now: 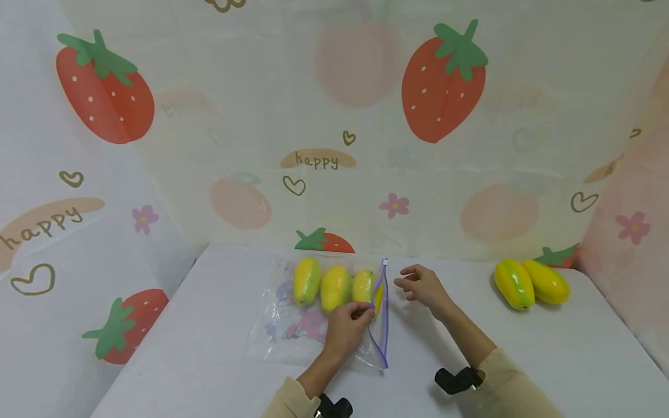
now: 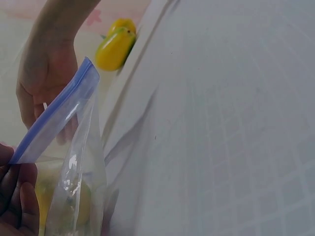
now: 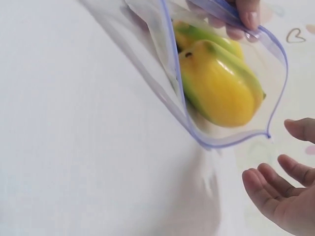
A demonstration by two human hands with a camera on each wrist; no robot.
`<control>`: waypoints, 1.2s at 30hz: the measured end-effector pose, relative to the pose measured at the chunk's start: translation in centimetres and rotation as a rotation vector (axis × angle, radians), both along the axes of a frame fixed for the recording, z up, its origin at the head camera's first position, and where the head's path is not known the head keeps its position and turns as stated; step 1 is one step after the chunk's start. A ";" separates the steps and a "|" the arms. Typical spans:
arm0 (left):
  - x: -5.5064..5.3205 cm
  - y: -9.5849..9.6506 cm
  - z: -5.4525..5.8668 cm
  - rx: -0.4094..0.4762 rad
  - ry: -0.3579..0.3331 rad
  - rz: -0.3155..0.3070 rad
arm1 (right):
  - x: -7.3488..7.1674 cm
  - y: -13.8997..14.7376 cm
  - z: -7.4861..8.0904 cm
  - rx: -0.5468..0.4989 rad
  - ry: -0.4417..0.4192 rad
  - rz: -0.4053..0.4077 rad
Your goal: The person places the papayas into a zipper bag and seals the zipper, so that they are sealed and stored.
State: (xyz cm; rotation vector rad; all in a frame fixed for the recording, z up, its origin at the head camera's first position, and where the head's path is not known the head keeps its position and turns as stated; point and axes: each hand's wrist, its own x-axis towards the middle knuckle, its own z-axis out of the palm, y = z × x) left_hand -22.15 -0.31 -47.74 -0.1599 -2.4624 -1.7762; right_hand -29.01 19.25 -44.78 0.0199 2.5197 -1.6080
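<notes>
A clear zip bag point(image 1: 282, 342) with a purple zip edge lies on the table, its mouth facing right and gaping. Several yellow-green papayas point(image 1: 336, 288) are inside it. My left hand point(image 1: 346, 330) pinches the zip edge, holding the upper side of the mouth raised, as the right wrist view also shows. Just right of the mouth, my right hand point(image 1: 425, 287) hangs with loosely bent fingers and nothing in them. In the right wrist view, one papaya point(image 3: 224, 86) lies close inside the opening, partly covering another behind it.
Two more papayas point(image 1: 514, 284) sit side by side at the back right of the white table point(image 1: 209, 371). A printed backdrop point(image 1: 251, 116) with strawberries stands behind the table and along both sides. Each wrist carries a black camera point(image 1: 457, 380).
</notes>
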 end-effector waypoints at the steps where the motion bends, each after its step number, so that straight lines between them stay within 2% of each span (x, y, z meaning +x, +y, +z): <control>1: 0.0 0.0 0.0 0.001 0.003 0.000 | 0.0 0.2 0.1 0.003 0.004 0.001; 7: 0.1 -0.1 0.0 0.007 0.010 0.001 | -0.1 1.7 0.9 0.043 0.032 0.005; 17: 0.1 -0.2 0.0 0.004 0.004 -0.001 | 0.0 4.0 1.9 0.169 0.071 0.007; 30: 0.2 -0.4 -0.3 0.025 0.005 -0.013 | -0.2 7.7 2.5 0.282 0.088 0.007; 36: 0.1 -0.4 -0.2 0.029 0.007 -0.006 | -0.3 9.2 2.9 0.369 0.103 -0.019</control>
